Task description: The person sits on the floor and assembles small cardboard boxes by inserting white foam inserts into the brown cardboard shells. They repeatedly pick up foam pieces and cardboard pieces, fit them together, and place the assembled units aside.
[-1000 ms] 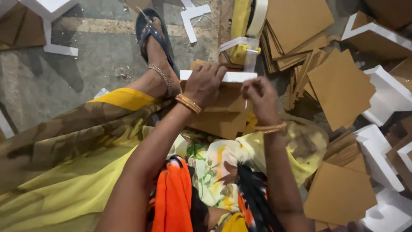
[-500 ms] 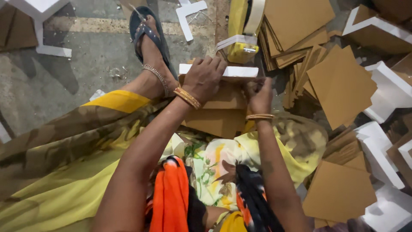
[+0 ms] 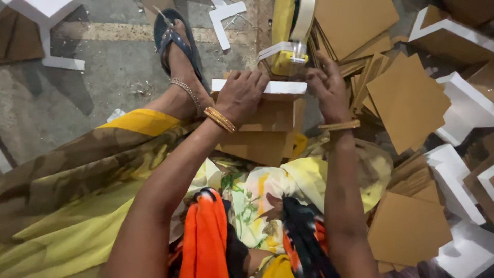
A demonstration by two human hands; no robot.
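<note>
My left hand (image 3: 241,96) presses down on a white foam strip (image 3: 283,86) that lies across the top of a stack of brown cardboard pieces (image 3: 267,131) on my lap. My right hand (image 3: 325,87) is at the right end of the strip, fingers curled around its edge and reaching toward the yellow tape dispenser (image 3: 288,41) just beyond. A strip of tape runs from the dispenser toward the foam. Both wrists wear gold bangles.
Loose brown cardboard squares (image 3: 406,103) are piled at the right with white foam corner pieces (image 3: 463,108). My sandalled foot (image 3: 177,56) stretches out on the concrete floor (image 3: 103,82). More white foam pieces (image 3: 226,20) lie at the far edge.
My right hand moved up from the cardboard stack to the right end of the foam strip by the dispenser. My left hand stays pressed on the strip. The view came closer.
</note>
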